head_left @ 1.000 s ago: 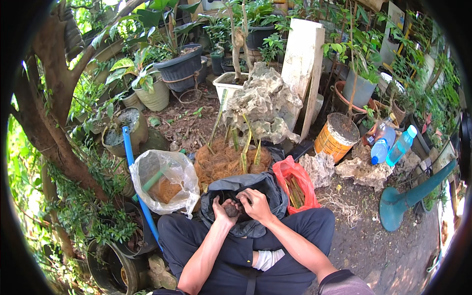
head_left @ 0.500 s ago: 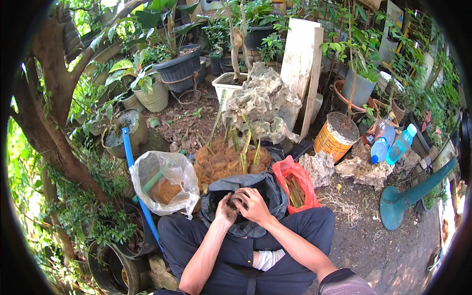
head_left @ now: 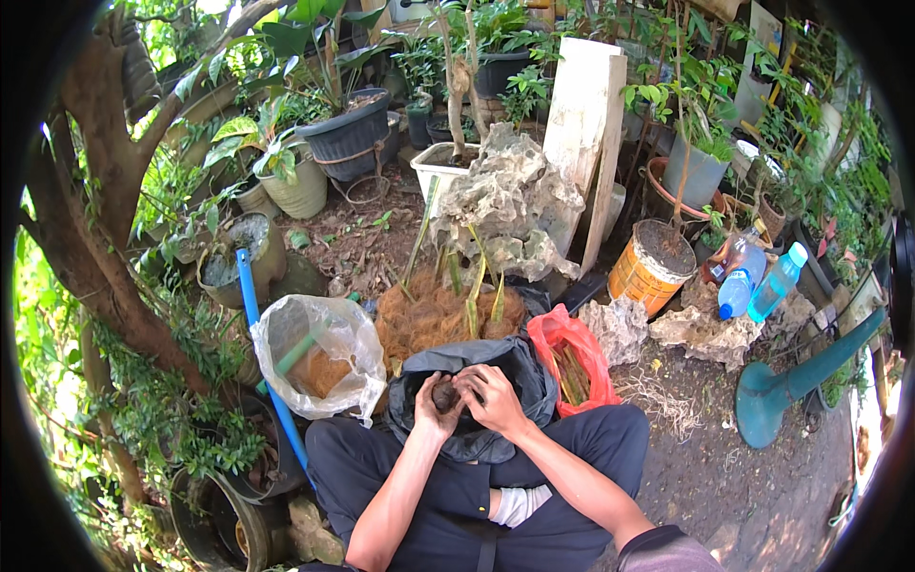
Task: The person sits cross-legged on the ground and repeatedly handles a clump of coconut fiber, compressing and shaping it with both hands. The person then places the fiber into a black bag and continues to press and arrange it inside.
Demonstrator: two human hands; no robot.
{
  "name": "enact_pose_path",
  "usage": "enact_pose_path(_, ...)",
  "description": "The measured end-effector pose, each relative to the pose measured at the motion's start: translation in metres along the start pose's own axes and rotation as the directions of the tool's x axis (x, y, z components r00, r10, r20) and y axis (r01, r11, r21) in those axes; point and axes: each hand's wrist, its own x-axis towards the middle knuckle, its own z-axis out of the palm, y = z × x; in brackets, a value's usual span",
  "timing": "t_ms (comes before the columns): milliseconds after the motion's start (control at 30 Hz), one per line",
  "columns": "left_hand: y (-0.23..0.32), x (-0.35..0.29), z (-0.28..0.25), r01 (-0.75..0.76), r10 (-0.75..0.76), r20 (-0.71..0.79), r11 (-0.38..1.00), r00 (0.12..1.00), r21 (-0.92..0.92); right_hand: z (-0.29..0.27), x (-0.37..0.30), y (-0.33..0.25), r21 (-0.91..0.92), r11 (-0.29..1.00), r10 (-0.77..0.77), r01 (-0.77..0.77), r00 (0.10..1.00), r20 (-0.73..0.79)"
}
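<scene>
I see the dark lump (head_left: pixel 444 396) over the open mouth of the black bag (head_left: pixel 488 445), which sits against the crossed legs (head_left: pixel 591 443). The left hand (head_left: pixel 431 412) is closed around the lump from its left side and below, leaving a rounded brown face showing toward the right. The right hand (head_left: pixel 490 398) is bent inward close by, its fingers curled at the lump's right edge; from my viewpoint I cannot tell whether those fingertips press on it or only hover just beside it. To me the lump looks like packed earth or fibre, so I would expect it to be light, a little soft under pressure, and rough rather than slippery. I would also treat it as fragile: a hard pinch could crumble it, and pieces could break off its rim. The best hold, I judge, is a cupped palm beneath with fingers spread widely around the sides, using the second hand for gentle, even pressure opposite. I would keep away from poking at one spot. Its underside is hidden from me, so I cannot check for cracks there. The clear bag (head_left: pixel 360 374) stands to the left, the red bag (head_left: pixel 602 383) to the right, and the brown fibre (head_left: pixel 419 319) is piled beyond.
</scene>
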Motion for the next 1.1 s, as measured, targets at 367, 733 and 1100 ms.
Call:
enact_pose_path(367,0.005,-0.009,0.005,-0.028,0.040,-0.093,0.992,0.995,0.125,0.002,-0.002,0.000,0.002,1.000,-0.002,0.002,1.000,0.030)
enact_pose_path(733,0.000,-0.006,0.007,-0.117,0.116,0.016,0.982,0.993,0.148,0.004,0.000,-0.004,0.002,1.000,-0.012,0.012,1.000,0.023)
enact_pose_path(1100,0.001,-0.015,0.018,-0.093,0.106,-0.099,0.988,0.989,0.123,0.003,-0.001,-0.007,0.020,1.000,-0.001,0.001,1.000,0.025)
